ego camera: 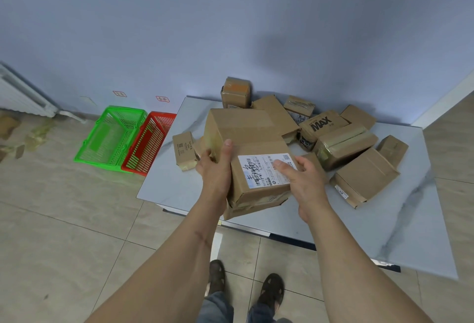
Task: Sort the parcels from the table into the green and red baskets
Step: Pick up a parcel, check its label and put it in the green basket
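Here I see one large parcel (250, 153) over the table's (346, 222) near-left edge, white shipping label (266, 171) up with handwritten characters, gripped by my left hand (215, 169) and right hand (302, 181). Nine more boxes lie behind; one reads MAX (322, 123), one MYFA (183, 150). Two baskets, green (110, 138) and red (148, 143), sit on the floor.

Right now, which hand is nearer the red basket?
Left. The left hand grips the big box's left side, just right of the red basket. The right hand holds the box's far side.
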